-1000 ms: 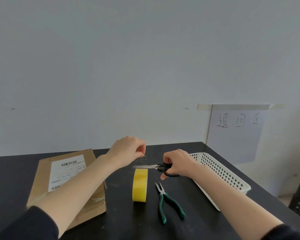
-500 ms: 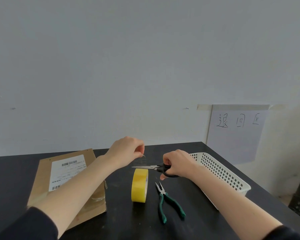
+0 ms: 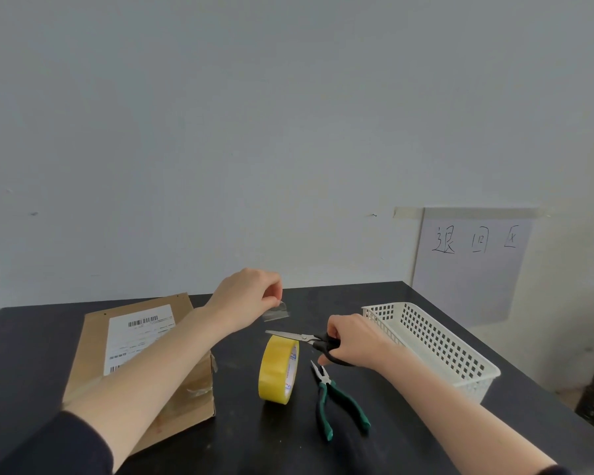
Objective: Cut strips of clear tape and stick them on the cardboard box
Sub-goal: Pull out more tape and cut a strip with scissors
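The flat brown cardboard box (image 3: 95,351) lies at left under the left forearm, and the yellowish roll of clear tape (image 3: 276,368) stands on edge beside it. The right hand (image 3: 354,341) grips black-handled steel scissors (image 3: 299,337), blades together. The left hand (image 3: 244,296) pinches a short clear tape strip (image 3: 277,311) that hangs free. It is probably best to land one end on the box first, then smooth it flat.

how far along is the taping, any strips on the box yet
Done: the cardboard box already carries clear tape at its right edge. In hand: left hand pinches a strip seemingly cut free of the tape roll; right hand grips scissors. Left: sticking it down.
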